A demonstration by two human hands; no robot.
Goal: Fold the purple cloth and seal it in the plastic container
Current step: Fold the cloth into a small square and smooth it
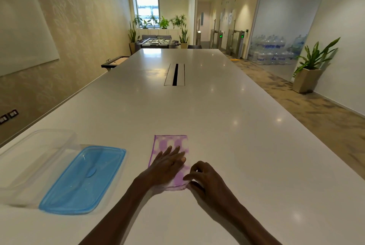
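The purple-and-white cloth point(170, 144) lies on the white table point(217, 126) as a narrow folded strip, its long side pointing away from me. My left hand point(167, 162) lies flat on its middle, fingers spread, pressing it down. My right hand point(205, 177) curls at the cloth's near right corner, its fingertips pinching the edge there. The clear plastic container point(35, 157) stands open at the far left. Its blue lid point(85, 179) lies flat beside it, between the container and the cloth.
A cable slot point(174, 74) with metal flaps is set in the table's middle, far ahead. The table's left edge runs along a wall. Carpeted floor and a potted plant point(310, 70) are off to the right.
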